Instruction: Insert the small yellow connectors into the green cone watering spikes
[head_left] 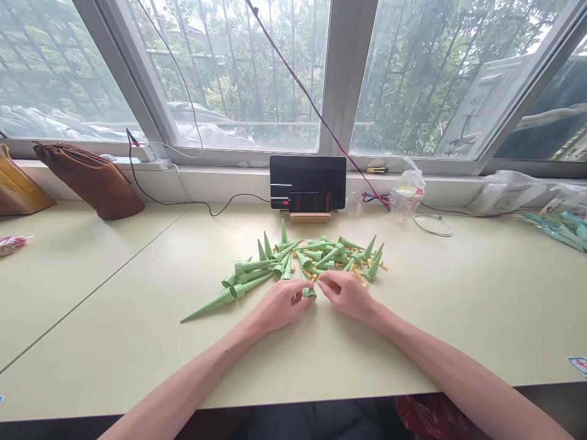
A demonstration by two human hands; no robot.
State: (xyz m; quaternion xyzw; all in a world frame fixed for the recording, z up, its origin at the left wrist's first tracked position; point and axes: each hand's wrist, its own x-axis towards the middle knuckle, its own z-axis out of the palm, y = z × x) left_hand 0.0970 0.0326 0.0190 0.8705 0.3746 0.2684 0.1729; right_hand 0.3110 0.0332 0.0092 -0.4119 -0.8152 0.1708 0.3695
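Note:
Close to the middle of the table, my left hand [282,304] curls its fingers and thumb round a green plastic watering spike [310,294], whose ribbed cap end shows at the fingertips. Facing it from the right, my right hand [346,294] is closed, thumb and forefinger pinched together; whatever is between them is too small to make out. A yellow valve piece [313,278] shows between the two hands. Just beyond lies a loose pile of green cone-shaped spikes [257,267], some standing point up, with small yellow pieces [384,266] among them.
Behind the pile a black tablet [307,171] and a phone [310,201] lean on a cardboard stand [310,217]. A brown bag [92,180] sits at back left. A plastic-wrapped cup [407,195], cables [433,225] and clear bags [504,192] line the back right.

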